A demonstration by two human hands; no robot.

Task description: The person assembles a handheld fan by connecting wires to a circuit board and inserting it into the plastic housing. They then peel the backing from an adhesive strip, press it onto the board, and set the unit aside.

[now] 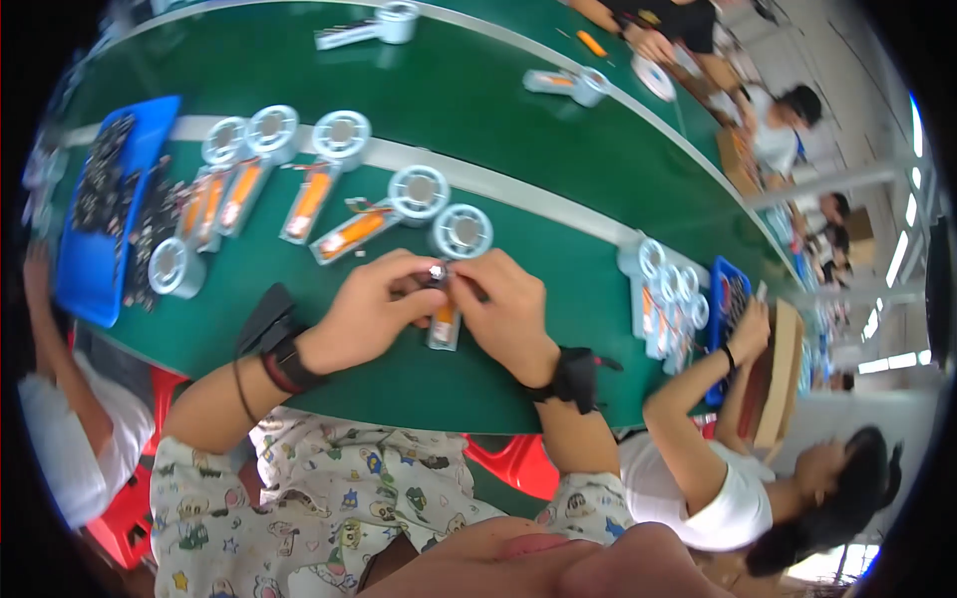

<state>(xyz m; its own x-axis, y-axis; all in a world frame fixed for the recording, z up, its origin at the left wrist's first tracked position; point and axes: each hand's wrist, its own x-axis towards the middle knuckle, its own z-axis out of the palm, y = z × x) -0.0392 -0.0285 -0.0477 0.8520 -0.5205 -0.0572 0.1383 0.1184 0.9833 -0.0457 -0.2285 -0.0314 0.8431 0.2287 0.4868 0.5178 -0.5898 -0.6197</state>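
An orange strip brightens a pale blue device between the left hand and right hand, against a green tabletop. Beyond the left hand, a blue tray holds blurred, seemingly black parts; below both hands, an off-white shirt wears a multicoloured cartoon print.

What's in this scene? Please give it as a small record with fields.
Left hand: pinching a small dark part
Right hand: fingertips close against that part, exact grip unclear
Below the fingers: orange strip
Just beyond: round pale-blue case
Far left: blue tray with dark pieces
Right: co-worker's hand near a cardboard box
Surface: green table
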